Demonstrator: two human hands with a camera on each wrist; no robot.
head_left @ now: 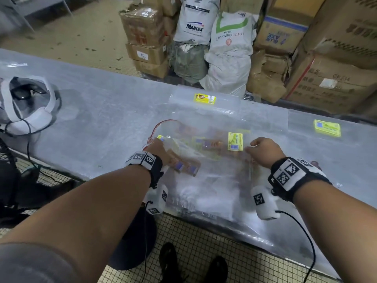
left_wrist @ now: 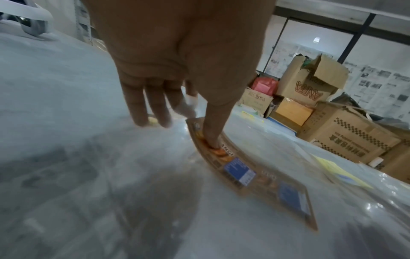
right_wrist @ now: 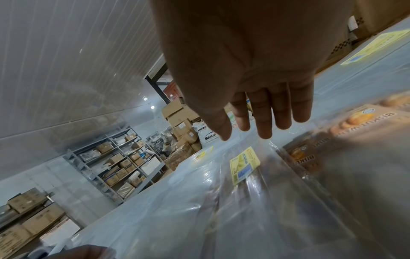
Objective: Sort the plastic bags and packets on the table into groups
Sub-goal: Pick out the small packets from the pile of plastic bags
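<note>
The tabletop was long and grey, and most of my sorting was left: a loose pile of clear bags sat near the front edge under both my hands. Only two groups looked begun, I judged: one yellow-labelled bag at the far edge and another well apart to the right. The pile was glossy, crinkled film with brown biscuit labels and yellow ones showing through, overlapping. My left hand pressed a brown packet flat under a straight thumb, fingers relaxed. My right hand hovered spread over a yellow label, holding nothing.
</note>
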